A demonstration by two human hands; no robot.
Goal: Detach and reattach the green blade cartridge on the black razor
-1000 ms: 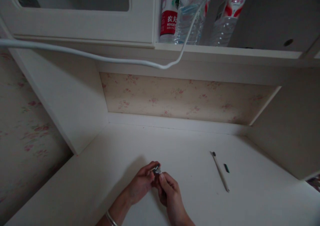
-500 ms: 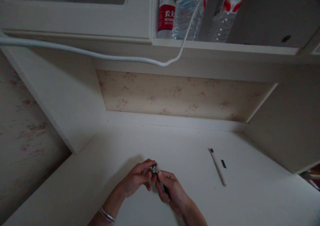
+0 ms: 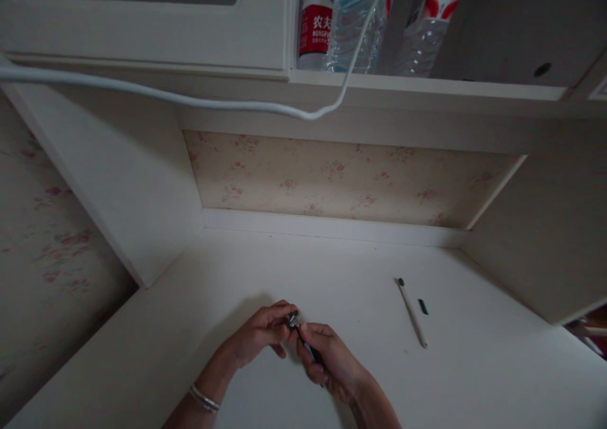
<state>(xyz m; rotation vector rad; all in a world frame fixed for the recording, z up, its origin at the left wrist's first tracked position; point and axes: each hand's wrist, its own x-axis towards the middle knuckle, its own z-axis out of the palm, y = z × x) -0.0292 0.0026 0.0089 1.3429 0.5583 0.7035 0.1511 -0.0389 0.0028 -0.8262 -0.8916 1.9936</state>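
A slim dark-handled tool with a small shiny head, which looks like a razor (image 3: 312, 352), is held between my hands just above the white desk. My right hand (image 3: 332, 359) is closed around its handle, thumb near the neck. At the head end, my left hand (image 3: 260, 333) pinches the shiny part between thumb and fingers. A metal bracelet is on my left wrist. The fingers partly hide the tool's head, so its details are too small to make out.
A pale-handled toothbrush (image 3: 411, 315) with a dark head lies to the right on the desk (image 3: 294, 265). Beside it is a small dark green strip (image 3: 423, 306). Plastic bottles (image 3: 429, 28) stand on the shelf above, and a white cable (image 3: 227, 105) hangs across it.
My right hand has shifted slightly, and more of the handle's lower end shows below its fingers. Both hands keep their hold. The view has tilted a little.
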